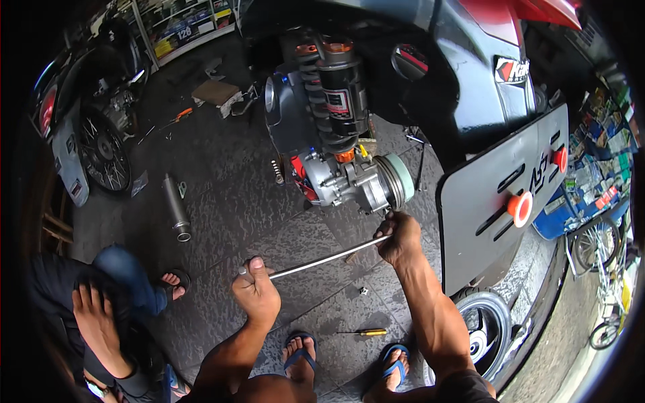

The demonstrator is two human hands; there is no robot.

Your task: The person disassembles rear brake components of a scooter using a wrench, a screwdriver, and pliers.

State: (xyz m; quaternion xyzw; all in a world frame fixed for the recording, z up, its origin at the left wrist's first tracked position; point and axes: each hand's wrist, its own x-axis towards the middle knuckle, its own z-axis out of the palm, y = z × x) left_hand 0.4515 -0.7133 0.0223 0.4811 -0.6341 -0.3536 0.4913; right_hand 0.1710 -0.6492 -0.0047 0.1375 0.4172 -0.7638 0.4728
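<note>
A long silver metal rod (322, 258) spans between my hands at a slight slant. My left hand (257, 293) grips its lower left end, thumb up. My right hand (401, 238) is closed on its raised right end, just below a silver metal hub assembly (366, 188) with a pale green ring (400, 174). Above the hub stands a black shock absorber (342, 97) with orange fittings, under the dark bodywork (430, 40). Whether my right fingers touch the hub, I cannot tell.
A grey plate (477, 208) with orange knobs stands right, above a wheel (480, 336). A seated co-worker (101, 309) is at lower left, near a metal cylinder (175, 205). A motorcycle (101, 148) is at back left. A screwdriver (369, 332) lies between my feet.
</note>
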